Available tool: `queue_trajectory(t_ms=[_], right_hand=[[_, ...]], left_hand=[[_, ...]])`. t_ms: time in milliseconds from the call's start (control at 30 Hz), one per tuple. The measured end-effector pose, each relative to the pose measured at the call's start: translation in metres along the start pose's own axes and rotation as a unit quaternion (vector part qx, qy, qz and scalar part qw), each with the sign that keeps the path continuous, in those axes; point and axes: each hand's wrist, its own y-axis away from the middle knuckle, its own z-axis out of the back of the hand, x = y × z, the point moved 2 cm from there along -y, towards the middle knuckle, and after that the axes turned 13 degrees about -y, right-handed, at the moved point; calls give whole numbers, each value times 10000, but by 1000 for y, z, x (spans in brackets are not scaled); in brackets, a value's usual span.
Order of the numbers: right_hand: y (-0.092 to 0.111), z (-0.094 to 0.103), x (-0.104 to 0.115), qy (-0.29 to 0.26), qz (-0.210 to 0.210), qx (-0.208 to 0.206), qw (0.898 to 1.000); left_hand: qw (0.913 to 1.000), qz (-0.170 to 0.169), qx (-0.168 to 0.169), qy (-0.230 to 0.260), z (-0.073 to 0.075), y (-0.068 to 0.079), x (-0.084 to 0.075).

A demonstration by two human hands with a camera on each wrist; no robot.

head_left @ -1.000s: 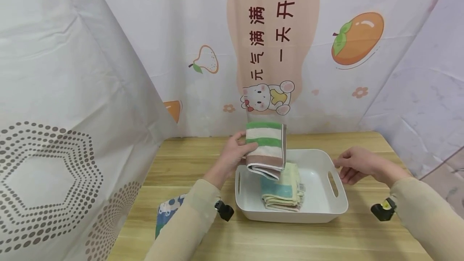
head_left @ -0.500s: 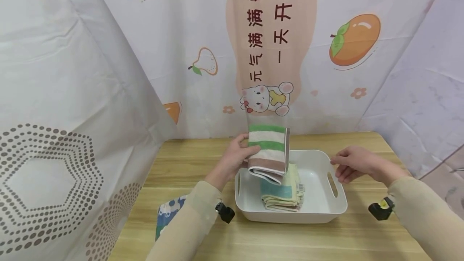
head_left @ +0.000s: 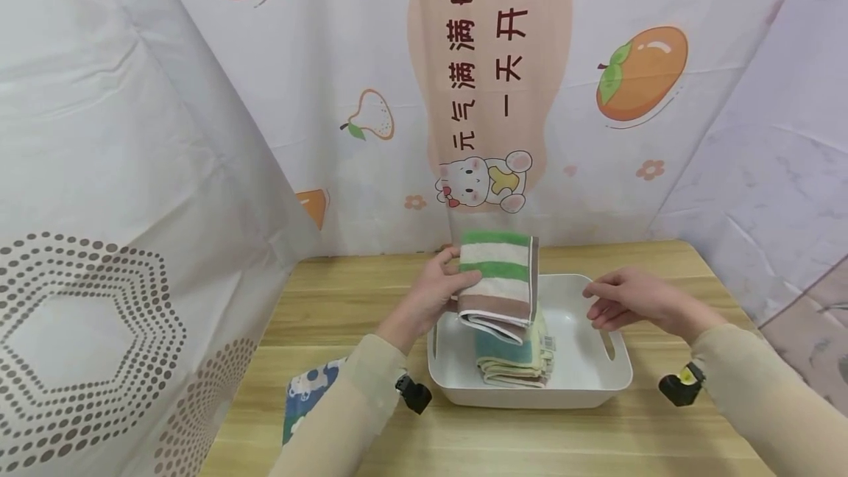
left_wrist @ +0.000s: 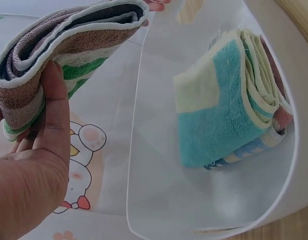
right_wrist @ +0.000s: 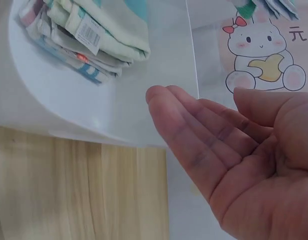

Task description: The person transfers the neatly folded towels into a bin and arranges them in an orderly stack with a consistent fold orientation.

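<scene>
My left hand [head_left: 433, 293] pinches a folded towel [head_left: 500, 274] with green, white and brown stripes, thumb on its front face. The towel hangs above the back left part of a white plastic basket [head_left: 530, 398] with handle slots. Inside the basket lies a stack of folded towels [left_wrist: 214, 110], a cream and teal one on top. A printed label shows on the stack's side in the right wrist view. Over the basket's right rim is my right hand [head_left: 639, 300], holding nothing, its fingers [right_wrist: 194, 135] loosely bent and palm partly upturned.
A blue patterned cloth [head_left: 308, 392] lies on the wooden table [head_left: 503, 444] to the left, partly hidden by my left sleeve. Behind the table hangs a printed curtain [head_left: 371, 190], with another white sheet [head_left: 132, 168] along the left side.
The striped towel in my left hand has moved a little right and down over the stack. My right hand has shifted left, over the basket's right rim.
</scene>
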Motion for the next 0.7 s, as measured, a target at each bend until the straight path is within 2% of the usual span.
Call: queue_trajectory(t_ms=[367, 700], right_hand=[[-4, -19, 1, -349, -9, 331, 9988], [-10, -32, 3, -372, 109, 501, 9980]], left_hand=[[9997, -112, 142, 153, -8, 3, -2], [9998, -52, 175, 122, -12, 5, -3]])
